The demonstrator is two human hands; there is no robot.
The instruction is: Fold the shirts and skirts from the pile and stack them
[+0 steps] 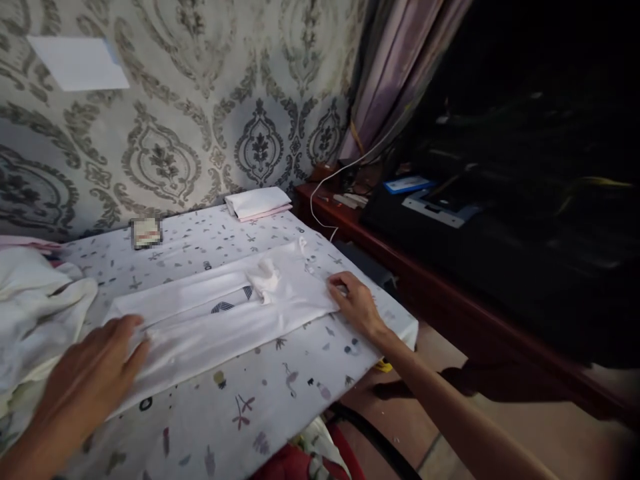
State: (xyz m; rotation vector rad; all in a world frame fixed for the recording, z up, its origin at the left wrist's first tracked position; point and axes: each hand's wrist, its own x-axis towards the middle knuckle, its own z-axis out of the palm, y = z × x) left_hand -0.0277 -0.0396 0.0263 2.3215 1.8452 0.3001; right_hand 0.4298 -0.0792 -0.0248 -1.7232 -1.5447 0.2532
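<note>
Splays left hand [97, 367] on white garment [220, 337], grasping nothing; curls right hand [357, 303] by table's right edge [393, 309], cannot tell if gripping.

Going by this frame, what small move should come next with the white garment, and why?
Probably use the right hand to flatten the bunched patch on the white garment. That patch looks crumpled while most of the garment lies fairly flat, and the right hand is at the end nearer to it. The left hand, at the opposite end, could steady the garment.
</note>
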